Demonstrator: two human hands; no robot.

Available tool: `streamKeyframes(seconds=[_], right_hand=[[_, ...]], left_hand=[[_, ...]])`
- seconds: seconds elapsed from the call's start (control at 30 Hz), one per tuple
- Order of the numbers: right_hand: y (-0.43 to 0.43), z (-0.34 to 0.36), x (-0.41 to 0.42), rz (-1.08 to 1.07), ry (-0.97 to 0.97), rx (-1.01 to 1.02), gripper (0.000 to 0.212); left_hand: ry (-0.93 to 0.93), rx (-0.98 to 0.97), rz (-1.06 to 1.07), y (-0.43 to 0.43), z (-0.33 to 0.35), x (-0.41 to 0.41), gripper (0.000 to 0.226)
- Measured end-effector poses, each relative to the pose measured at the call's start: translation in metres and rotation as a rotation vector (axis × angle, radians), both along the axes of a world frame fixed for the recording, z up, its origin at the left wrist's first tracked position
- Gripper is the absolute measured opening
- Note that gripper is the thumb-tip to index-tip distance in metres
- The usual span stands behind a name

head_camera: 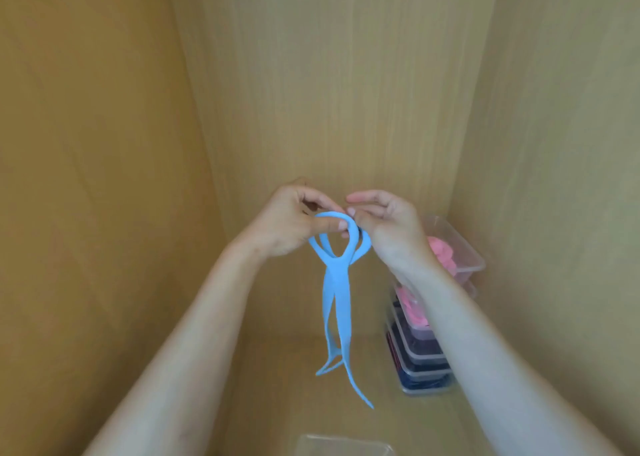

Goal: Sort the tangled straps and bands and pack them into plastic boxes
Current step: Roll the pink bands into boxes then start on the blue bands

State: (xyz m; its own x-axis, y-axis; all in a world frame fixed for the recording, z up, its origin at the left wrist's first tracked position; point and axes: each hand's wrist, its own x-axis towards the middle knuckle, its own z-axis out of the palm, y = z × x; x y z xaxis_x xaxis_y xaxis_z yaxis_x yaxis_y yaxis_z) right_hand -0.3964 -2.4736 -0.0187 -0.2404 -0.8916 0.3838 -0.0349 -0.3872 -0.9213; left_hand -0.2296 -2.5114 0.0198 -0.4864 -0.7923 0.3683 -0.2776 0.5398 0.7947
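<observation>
both hands, left (291, 223) and right (384, 223), pinch the top loops of the blue band (334, 282) in mid-air, tails dangling (stacked boxes (420, 358) sit lower right). best to keep winding even loops, flat and untwisted, so it packs small.

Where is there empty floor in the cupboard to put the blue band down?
The wooden floor is bare between the left wall and the stack of plastic boxes, beyond the clear box at the near edge. The blue band hangs above it. The right back corner is crowded with that stack.
</observation>
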Motion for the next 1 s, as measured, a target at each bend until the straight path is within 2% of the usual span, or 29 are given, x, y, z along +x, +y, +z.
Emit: streamKeyframes(seconds=[0.1, 0.23, 0.33, 0.43, 0.53, 0.63, 0.73, 1.0], right_hand=[[0.0, 0.007, -0.002, 0.057, -0.071, 0.009, 0.018], [0.001, 0.012, -0.009, 0.164, -0.141, 0.019, 0.03], [0.002, 0.014, -0.011, 0.22, -0.106, 0.005, 0.037], [0.002, 0.014, -0.011, 0.178, 0.025, -0.029, 0.048], [0.002, 0.014, -0.009, 0.082, 0.084, -0.043, 0.048], [-0.001, 0.015, -0.01, -0.048, 0.132, 0.011, 0.036], [-0.003, 0.017, -0.011, -0.03, 0.179, 0.039, 0.018], [-0.004, 0.025, -0.003, -0.141, 0.264, -0.095, 0.03]], left_hand=[[0.05, 0.0, -0.003, 0.0, 0.001, -0.006, 0.014], [0.109, 0.055, -0.017, -0.001, 0.002, -0.01, 0.014], [0.148, 0.048, -0.012, -0.002, 0.005, -0.012, 0.014], [0.186, 0.044, -0.012, -0.003, 0.01, -0.012, 0.014], [0.222, 0.044, -0.018, -0.003, 0.014, -0.013, 0.02], [0.284, 0.05, -0.021, -0.003, 0.018, -0.012, 0.028], [0.333, 0.05, -0.033, -0.003, 0.019, -0.011, 0.029], [0.472, 0.145, 0.01, -0.005, 0.013, -0.014, 0.032]])
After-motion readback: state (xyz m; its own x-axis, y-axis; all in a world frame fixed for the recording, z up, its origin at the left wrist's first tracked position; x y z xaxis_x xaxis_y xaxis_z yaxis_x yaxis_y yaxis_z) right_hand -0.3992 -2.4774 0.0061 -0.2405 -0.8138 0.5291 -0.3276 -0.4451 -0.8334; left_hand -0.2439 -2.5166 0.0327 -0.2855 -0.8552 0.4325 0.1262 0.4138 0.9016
